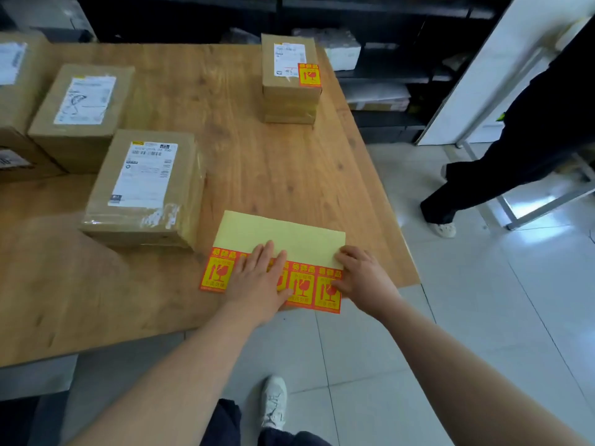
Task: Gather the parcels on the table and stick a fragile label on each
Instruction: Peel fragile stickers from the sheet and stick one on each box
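at the front right corner of the wooden bench [257, 156], the left hand [257, 280] is pressing flat on a yellow sheet of red fragile labels [280, 236]; the right hand [363, 278] is pinching its edge.

Single head-worn view, wide-angle, facing forward and steeply down onto the bench's [289, 175] near right corner, close range.

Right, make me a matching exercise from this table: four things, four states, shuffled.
1 left hand
2 right hand
3 far parcel
4 nearest parcel

A carries a red fragile label
B presses flat on the label sheet
C shows only a white shipping label
D holds the sheet's right edge

Pairs: 1-B, 2-D, 3-A, 4-C
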Demonstrator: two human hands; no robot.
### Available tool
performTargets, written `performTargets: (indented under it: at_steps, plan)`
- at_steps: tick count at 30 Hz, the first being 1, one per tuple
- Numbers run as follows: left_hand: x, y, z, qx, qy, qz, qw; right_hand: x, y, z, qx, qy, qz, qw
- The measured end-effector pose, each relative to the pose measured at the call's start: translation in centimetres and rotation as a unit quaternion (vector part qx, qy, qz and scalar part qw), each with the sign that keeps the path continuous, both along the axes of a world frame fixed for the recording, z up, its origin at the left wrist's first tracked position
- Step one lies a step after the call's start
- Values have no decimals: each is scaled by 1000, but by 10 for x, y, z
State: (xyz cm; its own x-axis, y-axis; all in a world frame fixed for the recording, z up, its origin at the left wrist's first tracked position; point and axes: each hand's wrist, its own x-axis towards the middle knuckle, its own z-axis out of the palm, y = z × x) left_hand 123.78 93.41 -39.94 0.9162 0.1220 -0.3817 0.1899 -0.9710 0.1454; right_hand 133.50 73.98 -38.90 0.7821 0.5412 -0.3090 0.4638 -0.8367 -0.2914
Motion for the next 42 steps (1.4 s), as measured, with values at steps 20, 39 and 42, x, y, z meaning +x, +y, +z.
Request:
performTargets:
  at_steps: [20, 39, 42]
  plan:
    - [14, -8, 2, 17, -31, -24, 999, 16, 2, -10, 93, -13, -149, 984]
    - [8, -27, -3, 31, -53, -42, 997, 13, -23, 35, 248, 54, -190, 948]
    - [8, -28, -2, 26, -47, -37, 998, 13, -24, 46, 262, 62, -198, 943]
